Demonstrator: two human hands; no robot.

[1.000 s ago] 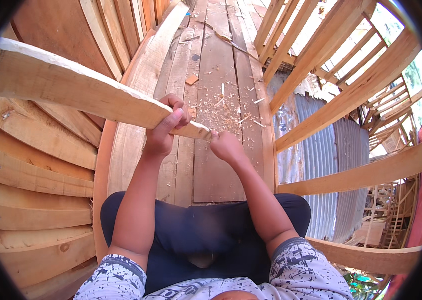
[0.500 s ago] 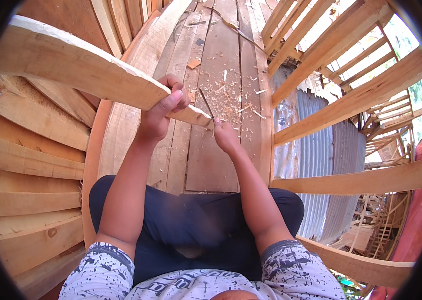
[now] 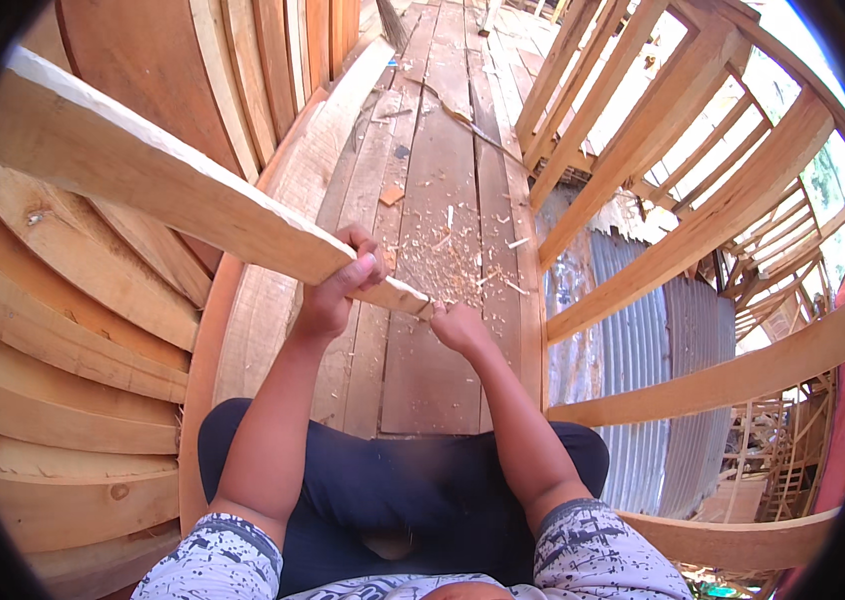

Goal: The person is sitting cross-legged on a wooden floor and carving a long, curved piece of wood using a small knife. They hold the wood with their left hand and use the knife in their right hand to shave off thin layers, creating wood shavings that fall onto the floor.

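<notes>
A long pale wooden plank (image 3: 173, 185) slants from the upper left down to the middle, one long edge rough and whitish. My left hand (image 3: 345, 285) is closed around it close to its lower end, thumb on the near side. By that end, my right hand (image 3: 459, 327) is closed on a thin knife; its handle is hidden in the fist. Only a short dark bit of the knife blade (image 3: 428, 305) shows, lying against the plank's tip. Wood shavings (image 3: 448, 245) are scattered on the boards just beyond my hands.
Under and ahead of me runs a plank floor (image 3: 433, 390). A wall of overlapping boards (image 3: 73, 400) rises on the left. Spaced wooden slats (image 3: 703, 380) line the right, with corrugated metal sheet (image 3: 633, 330) below. A small orange wood scrap (image 3: 392, 195) lies ahead.
The knife blade, which pointed up and away from the plank, now lies against the plank's end. Both hands and the plank sit slightly lower in view as the whole view has shifted.
</notes>
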